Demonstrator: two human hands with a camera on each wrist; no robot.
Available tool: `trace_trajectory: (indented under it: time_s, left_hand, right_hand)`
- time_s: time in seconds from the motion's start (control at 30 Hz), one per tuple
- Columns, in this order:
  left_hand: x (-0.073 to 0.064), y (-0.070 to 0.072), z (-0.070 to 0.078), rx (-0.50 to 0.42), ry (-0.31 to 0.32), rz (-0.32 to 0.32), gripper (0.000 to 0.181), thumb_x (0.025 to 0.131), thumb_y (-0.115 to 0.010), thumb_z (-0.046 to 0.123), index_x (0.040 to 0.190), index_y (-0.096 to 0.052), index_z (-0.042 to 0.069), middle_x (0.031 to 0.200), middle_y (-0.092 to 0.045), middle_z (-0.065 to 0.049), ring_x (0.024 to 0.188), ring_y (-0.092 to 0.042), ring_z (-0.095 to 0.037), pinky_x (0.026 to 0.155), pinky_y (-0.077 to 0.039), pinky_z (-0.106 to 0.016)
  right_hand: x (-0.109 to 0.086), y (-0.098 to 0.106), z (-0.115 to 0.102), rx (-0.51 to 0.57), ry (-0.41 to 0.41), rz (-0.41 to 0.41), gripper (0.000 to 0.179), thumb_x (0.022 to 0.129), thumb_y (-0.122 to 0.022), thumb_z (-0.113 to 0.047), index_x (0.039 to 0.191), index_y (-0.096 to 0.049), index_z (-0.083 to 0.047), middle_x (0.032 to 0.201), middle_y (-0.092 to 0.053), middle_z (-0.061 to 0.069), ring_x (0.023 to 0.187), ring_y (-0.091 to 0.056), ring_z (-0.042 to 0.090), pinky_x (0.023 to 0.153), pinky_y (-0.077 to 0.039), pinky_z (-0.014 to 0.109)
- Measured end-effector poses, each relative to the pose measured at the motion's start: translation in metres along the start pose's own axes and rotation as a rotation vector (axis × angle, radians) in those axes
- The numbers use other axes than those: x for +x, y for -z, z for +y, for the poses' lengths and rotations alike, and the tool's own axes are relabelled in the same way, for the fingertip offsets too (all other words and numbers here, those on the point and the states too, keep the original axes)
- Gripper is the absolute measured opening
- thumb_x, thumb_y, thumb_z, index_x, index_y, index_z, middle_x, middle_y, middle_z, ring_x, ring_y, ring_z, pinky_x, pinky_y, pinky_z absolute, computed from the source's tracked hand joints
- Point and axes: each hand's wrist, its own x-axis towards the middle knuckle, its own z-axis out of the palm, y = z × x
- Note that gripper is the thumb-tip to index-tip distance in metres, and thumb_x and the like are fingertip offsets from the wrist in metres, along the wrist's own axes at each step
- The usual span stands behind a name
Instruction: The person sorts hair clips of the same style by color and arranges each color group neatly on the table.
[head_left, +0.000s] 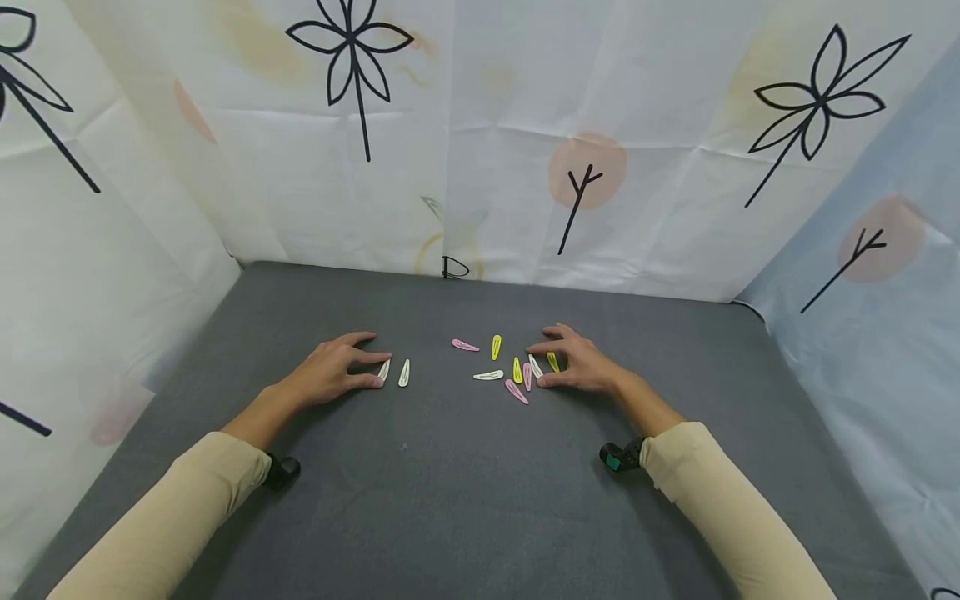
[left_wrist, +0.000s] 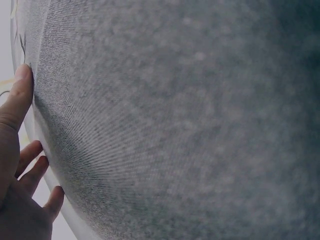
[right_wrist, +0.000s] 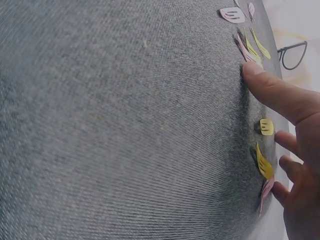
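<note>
In the head view my left hand (head_left: 337, 369) holds a white snap hair clip (head_left: 385, 370) between thumb and forefinger at the table. Another white hair clip (head_left: 404, 373) lies just right of it. My right hand (head_left: 583, 360) has its thumb and forefinger at the two ends of a white hair clip (head_left: 536, 367). A yellow hair clip (head_left: 552, 362) lies within the curve of that hand. Close to its fingertips are a pink hair clip (head_left: 527, 376) and a yellow one. The left wrist view shows the left hand (left_wrist: 22, 175) but no clip.
Several more clips are scattered mid-table, among them a pink clip (head_left: 465, 345), a yellow clip (head_left: 497, 347), a white clip (head_left: 488, 375) and a slanted pink clip (head_left: 517, 392). The grey table (head_left: 420, 500) meets patterned cloth walls (head_left: 495, 183) at its back and sides.
</note>
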Motion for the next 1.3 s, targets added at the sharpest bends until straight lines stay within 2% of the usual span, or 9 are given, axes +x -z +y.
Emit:
trace_trajectory:
  time_s: [0.2, 0.47, 0.6, 0.77, 0.9, 1.03, 1.3]
  left_hand:
    - [0.0, 0.001, 0.002, 0.002, 0.002, -0.002, 0.054, 0.089, -0.074, 0.038, 0.136, -0.063, 0.016, 0.15, -0.041, -0.026, 0.136, -0.041, -0.046, 0.104, -0.032, -0.066]
    - [0.001, 0.001, 0.002, -0.001, -0.001, -0.002, 0.053, 0.089, -0.074, 0.038, 0.136, -0.063, 0.016, 0.149, -0.042, -0.026, 0.136, -0.041, -0.046, 0.104, -0.032, -0.066]
    - [0.001, 0.002, 0.002, -0.007, 0.004, 0.006, 0.053, 0.088, -0.075, 0.038, 0.136, -0.064, 0.016, 0.149, -0.042, -0.026, 0.135, -0.041, -0.047, 0.104, -0.032, -0.066]
    - [0.001, 0.002, 0.003, -0.01, 0.001, 0.01, 0.053, 0.089, -0.074, 0.039, 0.136, -0.063, 0.016, 0.15, -0.041, -0.026, 0.136, -0.04, -0.047, 0.104, -0.031, -0.068]
    - [0.001, 0.001, 0.003, -0.004, -0.006, 0.017, 0.053, 0.089, -0.073, 0.039, 0.136, -0.064, 0.015, 0.149, -0.042, -0.026, 0.135, -0.04, -0.047, 0.104, -0.031, -0.067]
    - [-0.001, 0.0, 0.003, -0.005, -0.011, 0.019, 0.053, 0.089, -0.074, 0.038, 0.135, -0.064, 0.015, 0.148, -0.043, -0.027, 0.135, -0.041, -0.048, 0.104, -0.032, -0.067]
    - [-0.002, 0.001, 0.003, -0.007, -0.009, 0.012, 0.053, 0.089, -0.073, 0.04, 0.135, -0.064, 0.015, 0.149, -0.043, -0.026, 0.136, -0.04, -0.047, 0.104, -0.029, -0.069]
  right_hand:
    - [0.0, 0.001, -0.002, -0.014, 0.026, 0.017, 0.052, 0.086, -0.08, -0.027, 0.131, -0.066, -0.007, 0.149, -0.038, 0.028, 0.14, -0.03, 0.046, 0.106, -0.025, 0.069]
    - [0.0, 0.002, -0.003, -0.033, 0.005, 0.082, 0.051, 0.083, -0.082, -0.029, 0.125, -0.069, -0.005, 0.144, -0.045, 0.026, 0.138, -0.034, 0.045, 0.106, -0.026, 0.068]
    - [0.004, 0.006, -0.011, -0.069, 0.011, 0.133, 0.049, 0.081, -0.083, -0.03, 0.121, -0.071, -0.003, 0.14, -0.05, 0.026, 0.139, -0.034, 0.046, 0.105, -0.027, 0.069]
    - [0.011, 0.006, -0.031, -0.153, 0.042, 0.184, 0.049, 0.08, -0.083, -0.033, 0.117, -0.072, -0.002, 0.135, -0.054, 0.025, 0.139, -0.034, 0.046, 0.104, -0.03, 0.069]
    - [0.021, -0.005, -0.049, -0.212, 0.076, 0.199, 0.049, 0.08, -0.083, -0.035, 0.116, -0.073, -0.003, 0.133, -0.057, 0.022, 0.139, -0.036, 0.044, 0.102, -0.033, 0.069]
    - [0.032, -0.019, -0.065, -0.252, 0.09, 0.177, 0.051, 0.082, -0.082, -0.039, 0.118, -0.072, -0.005, 0.133, -0.058, 0.02, 0.14, -0.037, 0.042, 0.102, -0.035, 0.066]
    - [0.052, -0.046, -0.091, -0.188, 0.065, 0.176, 0.057, 0.082, -0.081, -0.042, 0.126, -0.069, -0.008, 0.138, -0.055, 0.016, 0.144, -0.031, 0.036, 0.109, -0.029, 0.061]
